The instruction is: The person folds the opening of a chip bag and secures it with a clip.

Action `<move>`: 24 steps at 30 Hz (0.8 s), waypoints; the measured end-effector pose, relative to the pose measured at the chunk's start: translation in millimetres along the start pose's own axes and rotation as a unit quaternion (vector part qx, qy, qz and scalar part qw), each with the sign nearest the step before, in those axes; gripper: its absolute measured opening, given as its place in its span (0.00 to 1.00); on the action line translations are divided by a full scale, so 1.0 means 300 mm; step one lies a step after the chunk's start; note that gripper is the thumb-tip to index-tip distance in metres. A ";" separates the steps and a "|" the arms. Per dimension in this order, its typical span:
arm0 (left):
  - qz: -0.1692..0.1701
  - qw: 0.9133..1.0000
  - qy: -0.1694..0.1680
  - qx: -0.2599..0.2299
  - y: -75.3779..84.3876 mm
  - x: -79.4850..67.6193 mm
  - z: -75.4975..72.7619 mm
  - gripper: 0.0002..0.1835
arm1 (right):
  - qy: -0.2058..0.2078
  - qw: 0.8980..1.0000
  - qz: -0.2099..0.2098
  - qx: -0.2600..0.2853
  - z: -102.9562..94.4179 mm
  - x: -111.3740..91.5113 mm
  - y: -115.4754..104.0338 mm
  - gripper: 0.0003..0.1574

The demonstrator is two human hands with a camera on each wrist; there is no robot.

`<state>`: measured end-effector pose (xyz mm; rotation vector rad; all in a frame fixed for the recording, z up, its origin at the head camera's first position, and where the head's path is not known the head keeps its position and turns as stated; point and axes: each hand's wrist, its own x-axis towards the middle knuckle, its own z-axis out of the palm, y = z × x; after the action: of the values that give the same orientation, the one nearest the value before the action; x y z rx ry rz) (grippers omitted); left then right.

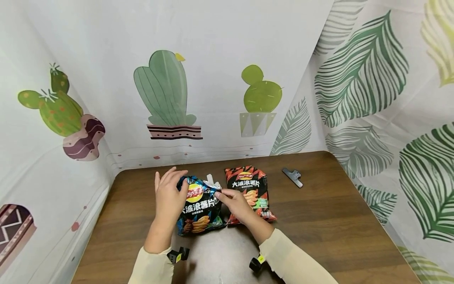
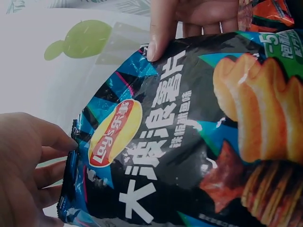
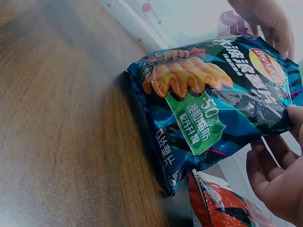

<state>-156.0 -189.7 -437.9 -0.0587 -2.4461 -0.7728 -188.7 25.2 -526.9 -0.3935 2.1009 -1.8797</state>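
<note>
A blue and black potato chip bag [image 1: 200, 209] stands tilted on the table, its printed front toward me. My left hand [image 1: 169, 197] grips the bag's top edge at the left corner, thumb in front and other fingers behind. On the opposite side my right hand [image 1: 235, 203] pinches the upper right edge; in the right wrist view its thumb lies on the printed front and its fingers sit behind. The left wrist view shows the crimped top seam of the bag [image 2: 156, 123] by the left fingertips. Just right of it lies a red and black chip bag [image 1: 247, 189].
A grey metal clip [image 1: 293, 177] lies on the wooden table [image 1: 319, 221] at the back right. Behind the blue bag pokes up a small white object [image 1: 210, 179], partly hidden. A printed cloth [image 1: 220, 79] hangs along the table's back edge.
</note>
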 end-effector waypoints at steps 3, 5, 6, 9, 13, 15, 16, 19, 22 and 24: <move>0.016 1.000 -0.004 0.015 0.004 0.008 -0.001 0.13 | -0.001 1.000 -0.004 0.004 0.001 0.001 0.000 0.19; 0.024 0.999 -0.013 0.022 0.007 0.013 -0.001 0.13 | -0.001 1.000 -0.007 0.005 0.003 0.001 -0.001 0.20; 0.026 0.999 -0.018 0.024 0.008 0.016 -0.001 0.13 | -0.001 1.000 -0.004 0.007 0.004 0.002 -0.001 0.19; 0.029 0.999 -0.037 0.027 0.012 0.018 -0.001 0.12 | -0.003 1.000 0.001 0.010 0.007 0.001 0.000 0.20; 0.025 0.997 -0.059 0.034 0.019 0.021 -0.004 0.11 | -0.006 1.000 0.000 0.005 0.006 -0.002 0.002 0.20; 0.021 0.997 -0.068 0.037 0.022 0.022 -0.005 0.10 | -0.008 1.000 -0.001 0.006 0.004 -0.005 0.002 0.20; 0.020 0.997 -0.071 0.038 0.024 0.023 -0.006 0.10 | -0.010 1.000 0.000 0.010 0.004 -0.006 0.001 0.20; 0.021 0.997 -0.072 0.035 0.026 0.024 -0.006 0.09 | -0.009 1.000 -0.001 0.024 0.006 -0.007 -0.004 0.20; 0.023 0.997 -0.068 0.029 0.025 0.024 -0.006 0.08 | 0.004 0.999 -0.004 0.036 0.011 -0.007 -0.009 0.20; 0.020 0.997 -0.068 0.023 0.024 0.024 -0.004 0.08 | 0.018 0.999 -0.008 0.036 0.014 -0.005 -0.011 0.19</move>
<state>-159.9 -185.2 -429.6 -0.1465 -2.5817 -0.7145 -185.5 21.6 -524.1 -0.3640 2.0531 -1.9792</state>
